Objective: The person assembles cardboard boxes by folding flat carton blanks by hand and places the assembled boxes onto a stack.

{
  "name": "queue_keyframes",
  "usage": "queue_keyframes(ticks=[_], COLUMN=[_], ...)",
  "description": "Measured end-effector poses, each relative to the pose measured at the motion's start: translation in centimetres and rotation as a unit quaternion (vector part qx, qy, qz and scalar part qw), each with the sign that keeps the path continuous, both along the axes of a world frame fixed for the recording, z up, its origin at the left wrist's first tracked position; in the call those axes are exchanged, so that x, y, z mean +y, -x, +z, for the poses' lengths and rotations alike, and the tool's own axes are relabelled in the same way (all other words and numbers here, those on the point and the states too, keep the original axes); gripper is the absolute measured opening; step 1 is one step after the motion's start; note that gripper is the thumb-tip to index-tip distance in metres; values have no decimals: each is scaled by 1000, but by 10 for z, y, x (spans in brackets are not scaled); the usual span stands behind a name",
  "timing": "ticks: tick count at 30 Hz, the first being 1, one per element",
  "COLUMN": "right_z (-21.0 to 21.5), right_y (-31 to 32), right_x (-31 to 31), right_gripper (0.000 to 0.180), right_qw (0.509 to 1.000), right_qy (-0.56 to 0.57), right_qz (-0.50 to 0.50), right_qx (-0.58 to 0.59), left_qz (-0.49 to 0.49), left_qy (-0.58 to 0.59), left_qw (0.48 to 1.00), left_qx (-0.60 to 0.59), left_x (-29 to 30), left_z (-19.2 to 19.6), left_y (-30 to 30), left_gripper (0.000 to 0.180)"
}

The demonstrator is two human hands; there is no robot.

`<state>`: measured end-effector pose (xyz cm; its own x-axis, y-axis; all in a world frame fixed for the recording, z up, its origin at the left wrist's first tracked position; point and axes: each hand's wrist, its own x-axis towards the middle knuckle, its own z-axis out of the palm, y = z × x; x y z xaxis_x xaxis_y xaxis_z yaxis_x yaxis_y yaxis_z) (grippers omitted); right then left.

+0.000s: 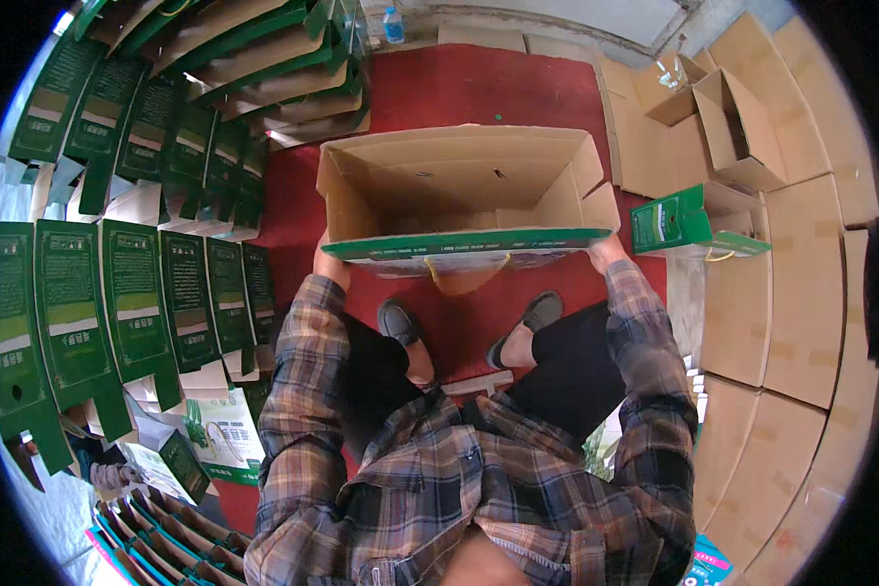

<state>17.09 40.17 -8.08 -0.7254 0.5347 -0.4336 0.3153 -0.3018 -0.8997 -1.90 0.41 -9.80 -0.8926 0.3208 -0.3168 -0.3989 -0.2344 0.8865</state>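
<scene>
In front of me is an open-topped cardboard gift box (459, 181), bare brown inside and printed green and white on its near outer face. A yellow cord handle (469, 266) hangs on that near face. At the box's near left corner my left hand (330, 264) grips its side. My right hand (607, 252) grips the near right corner in the same way. Most of the fingers on both hands are hidden behind the cardboard. Inside, the box shows only its bare walls and two small slots in the far wall.
Rows of green printed boxes (132, 293) stand stacked at the left. Large brown cartons (801, 283) line the right side, with a small green box (669, 223) by them. Red floor covering (459, 83) spreads beneath. A water bottle (394, 25) stands at the back.
</scene>
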Motion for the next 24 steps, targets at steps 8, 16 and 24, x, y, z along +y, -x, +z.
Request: queue_keyframes(ticks=[8, 16, 24], right_z=[9, 23, 78], right_y=[9, 10, -3], right_x=[-14, -14, -42], right_gripper=[41, 38, 51], right_qw=[996, 982, 926], right_qy=[22, -93, -222], right_qz=[72, 129, 218], right_qx=[-37, -105, -213], left_qz=[-3, -66, -125], left_qy=[32, 144, 375], left_qw=[996, 987, 881], left_qx=[-88, -29, 261], left_x=[1, -2, 0], left_z=[17, 19, 26], left_y=[0, 4, -9], left_gripper=[48, 53, 77])
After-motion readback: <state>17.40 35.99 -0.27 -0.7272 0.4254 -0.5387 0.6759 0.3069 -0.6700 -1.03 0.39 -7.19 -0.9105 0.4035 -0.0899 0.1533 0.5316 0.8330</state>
